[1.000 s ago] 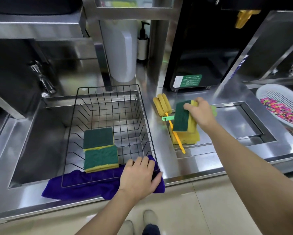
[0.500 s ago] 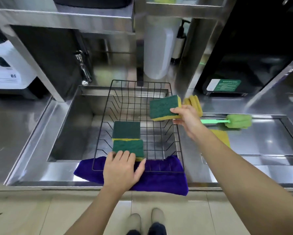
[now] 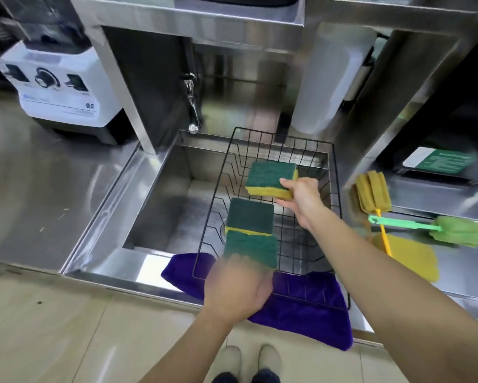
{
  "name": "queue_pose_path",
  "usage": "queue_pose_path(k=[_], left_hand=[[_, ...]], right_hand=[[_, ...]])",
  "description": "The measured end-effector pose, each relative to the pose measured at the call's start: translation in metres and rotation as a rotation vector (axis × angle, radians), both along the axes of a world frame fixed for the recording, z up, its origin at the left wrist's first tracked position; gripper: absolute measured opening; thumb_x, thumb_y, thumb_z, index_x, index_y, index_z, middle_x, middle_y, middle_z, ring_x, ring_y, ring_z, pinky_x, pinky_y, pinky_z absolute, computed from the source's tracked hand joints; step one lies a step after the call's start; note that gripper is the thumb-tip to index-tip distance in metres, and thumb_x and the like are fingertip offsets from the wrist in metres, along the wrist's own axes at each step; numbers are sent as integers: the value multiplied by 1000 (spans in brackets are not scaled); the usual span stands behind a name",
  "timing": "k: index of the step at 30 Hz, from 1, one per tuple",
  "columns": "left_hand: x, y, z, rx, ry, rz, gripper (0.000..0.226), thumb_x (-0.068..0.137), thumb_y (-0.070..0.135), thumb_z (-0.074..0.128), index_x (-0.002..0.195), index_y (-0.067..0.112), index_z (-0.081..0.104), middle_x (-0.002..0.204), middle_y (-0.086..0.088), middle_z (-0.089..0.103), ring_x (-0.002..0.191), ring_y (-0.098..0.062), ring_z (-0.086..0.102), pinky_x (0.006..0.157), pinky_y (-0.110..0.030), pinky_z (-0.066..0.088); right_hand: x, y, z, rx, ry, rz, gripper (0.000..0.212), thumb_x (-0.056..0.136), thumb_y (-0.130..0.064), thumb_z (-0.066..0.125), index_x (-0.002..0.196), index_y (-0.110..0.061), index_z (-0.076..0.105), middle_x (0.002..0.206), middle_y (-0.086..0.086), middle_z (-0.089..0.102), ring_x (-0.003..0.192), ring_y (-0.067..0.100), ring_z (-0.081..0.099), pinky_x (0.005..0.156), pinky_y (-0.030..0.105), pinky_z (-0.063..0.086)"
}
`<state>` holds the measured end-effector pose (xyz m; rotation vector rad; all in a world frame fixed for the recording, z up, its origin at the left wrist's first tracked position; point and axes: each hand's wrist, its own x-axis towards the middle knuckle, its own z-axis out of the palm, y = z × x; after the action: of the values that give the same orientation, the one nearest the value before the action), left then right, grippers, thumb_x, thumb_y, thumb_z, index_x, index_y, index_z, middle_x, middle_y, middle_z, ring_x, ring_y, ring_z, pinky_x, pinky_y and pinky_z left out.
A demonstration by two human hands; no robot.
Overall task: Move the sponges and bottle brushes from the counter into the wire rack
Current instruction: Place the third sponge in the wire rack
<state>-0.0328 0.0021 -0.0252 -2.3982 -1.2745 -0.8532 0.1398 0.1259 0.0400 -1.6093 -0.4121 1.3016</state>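
From the head camera, the right hand [image 3: 301, 199] pinches a green-topped yellow sponge [image 3: 271, 179] by its near right corner, thumb on the green face and fingers under the yellow foam, holding it inside the far half of the wire rack [image 3: 336, 189] above the grid floor. Two more sponges [image 3: 250, 233] already lie in the rack, green side up and touching edge to edge. The left hand [image 3: 238, 288] is blurred at the rack's near edge, over the purple cloth [image 3: 315, 308]; whether it grips the wire or only rests there I cannot tell. On the desk [image 3: 453, 275] to the right wait a yellow bottle brush [image 3: 370, 189], a green bottle brush [image 3: 459, 230] lying across its handle, and a flat yellow sponge [image 3: 409, 257] under that handle. The sponges look light, soft and springy, so a gentle pinch at an edge should do and a drop would not hurt them. The brushes look light as well, with foam heads that squash, so I would take them by the stiff plastic handles, the green one first, since it lies on top
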Motion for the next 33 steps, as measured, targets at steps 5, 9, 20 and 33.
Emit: queue_pose_path(k=[5,9,20,33], left_hand=[[1,1,0,-3,-13,10,45,94,39,40,58,15,53,56,1,49,55,-19,47,52,-30,34],[1,0,0,-22,-14,11,44,93,39,42,58,16,52,56,1,48,55,-19,46,52,-30,33],[1,0,2,-64,-2,5,37,88,37,49,58,15,52,56,1,49,54,-18,45,51,-29,32],[0,1,7,-103,25,5,37,88,34,46,57,14,53,55,1,48,52,-18,45,49,-29,33]], right_hand=[[-18,10,-12,-82,-208,92,47,87,-21,63,124,-1,40,117,12,52,100,25,53,82,36,42],[-19,9,-23,-105,-284,248,34,92,-12,56,121,-1,42,102,4,46,90,18,45,78,27,34],[-8,19,-39,-166,-513,422,24,92,-21,57,109,-9,46,130,13,50,106,24,45,85,30,32],[-9,-4,-17,-181,-791,505,48,94,-35,47,131,-5,41,137,15,48,122,32,48,97,38,42]])
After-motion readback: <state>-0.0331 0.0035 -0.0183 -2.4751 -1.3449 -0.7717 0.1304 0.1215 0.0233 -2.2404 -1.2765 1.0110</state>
